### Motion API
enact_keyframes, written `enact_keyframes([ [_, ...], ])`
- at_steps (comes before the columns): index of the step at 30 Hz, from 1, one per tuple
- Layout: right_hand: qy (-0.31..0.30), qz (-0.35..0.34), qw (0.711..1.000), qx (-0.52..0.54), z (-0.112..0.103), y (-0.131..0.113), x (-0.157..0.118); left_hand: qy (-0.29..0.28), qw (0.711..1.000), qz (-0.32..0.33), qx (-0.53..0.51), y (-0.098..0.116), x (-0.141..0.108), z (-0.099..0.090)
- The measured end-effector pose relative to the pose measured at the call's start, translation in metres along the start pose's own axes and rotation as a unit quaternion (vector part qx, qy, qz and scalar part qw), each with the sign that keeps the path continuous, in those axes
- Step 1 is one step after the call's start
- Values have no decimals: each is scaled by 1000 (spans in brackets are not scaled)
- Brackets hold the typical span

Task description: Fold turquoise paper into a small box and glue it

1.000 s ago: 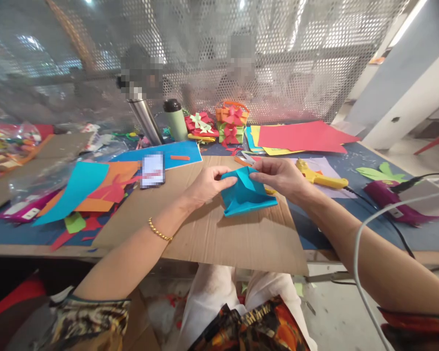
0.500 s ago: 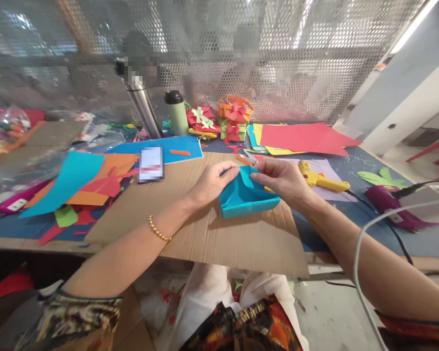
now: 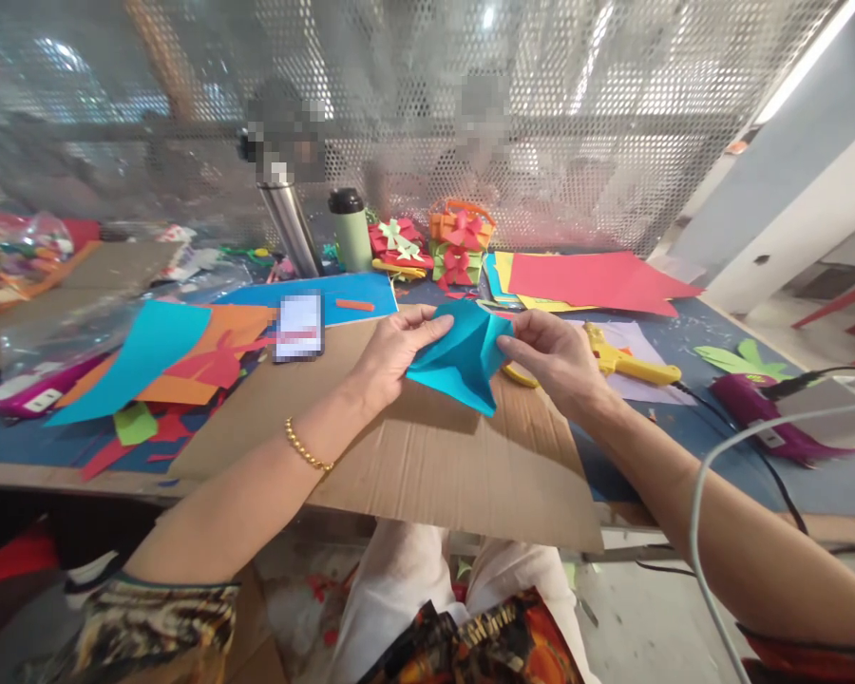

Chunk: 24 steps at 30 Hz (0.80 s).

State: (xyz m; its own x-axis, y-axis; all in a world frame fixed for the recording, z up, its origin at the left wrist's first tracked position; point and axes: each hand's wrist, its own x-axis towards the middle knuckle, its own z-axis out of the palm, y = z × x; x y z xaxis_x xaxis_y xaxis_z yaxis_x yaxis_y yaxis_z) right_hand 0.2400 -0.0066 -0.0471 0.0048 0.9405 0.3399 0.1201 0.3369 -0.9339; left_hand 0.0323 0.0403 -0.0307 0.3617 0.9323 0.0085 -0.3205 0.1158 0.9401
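Since the previous frame, the bright blue folded-paper piece (image 3: pixel 456 356) has turned and tilted: the straight, low-walled near edge has become a slanting one, with a corner pointing toward the wearer. Piece is held over the flat brown corrugated-cardboard sheet (image 3: pixel 463 465) on the blue-topped desk (image 3: pixel 676 332); contact with the cardboard cannot be told.

Left hand (image 3: pixel 404 347): grip pinching the piece's left side, thumb on top. Right hand (image 3: pixel 552 353): grip pinching its right-hand edge between thumb and fingers.

Surroundings: curved yellow object (image 3: pixel 520 377) just beside the right hand, partly hidden, identity unclear. Yellow plastic glue gun (image 3: pixel 637 367) on a pale lilac paper sheet (image 3: pixel 631 337), right of the hand. Dark-edged phone with lit white screen (image 3: pixel 298 328), left of the left hand.
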Motion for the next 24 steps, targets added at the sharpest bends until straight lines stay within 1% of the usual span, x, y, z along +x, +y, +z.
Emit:
enact_keyframes([
  [3,-40,-3,999,-5,-1,0,1,14,994,84,71,7,-2,0],
  [5,-54,-9,998,-16,-4,-5,2,19,986,122,116,11,-3,0],
  [7,-50,-20,998,-36,-10,-14,4,22,979,142,145,12,-3,0],
  [8,-35,-32,998,-48,-15,-19,4,25,977,147,153,13,-3,0],
  [9,-6,-49,997,-61,-22,-25,5,28,975,151,158,13,-3,-1],
  [10,39,-72,994,-76,-29,-31,6,32,975,152,161,13,-2,-2],
  [11,99,-100,986,-93,-38,-37,7,35,974,152,163,13,-1,-3],
  [13,214,-139,955,-150,-58,-46,10,41,974,149,165,14,1,-5],
  [14,256,-139,936,-199,-69,-50,11,45,974,146,167,14,2,-7],
  [15,268,-117,917,-270,-79,-53,11,48,974,141,170,14,3,-8],
  [16,256,-70,894,-361,-89,-55,11,49,975,134,172,15,4,-10],
  [17,222,-3,862,-456,-97,-57,11,50,976,128,171,15,4,-11],
  [18,171,70,823,-536,-104,-58,10,49,977,124,169,16,5,-12],
  [19,118,138,784,-594,-110,-57,9,49,978,122,165,16,5,-12],
  [20,70,193,752,-626,-115,-56,8,50,978,122,160,16,5,-13],
  [21,30,232,732,-639,-118,-55,7,51,978,124,157,16,6,-13],
  [22,5,256,725,-640,-121,-52,6,53,978,127,155,16,6,-14],
  [24,-29,280,716,-639,-124,-47,6,56,978,132,155,15,8,-15],
])
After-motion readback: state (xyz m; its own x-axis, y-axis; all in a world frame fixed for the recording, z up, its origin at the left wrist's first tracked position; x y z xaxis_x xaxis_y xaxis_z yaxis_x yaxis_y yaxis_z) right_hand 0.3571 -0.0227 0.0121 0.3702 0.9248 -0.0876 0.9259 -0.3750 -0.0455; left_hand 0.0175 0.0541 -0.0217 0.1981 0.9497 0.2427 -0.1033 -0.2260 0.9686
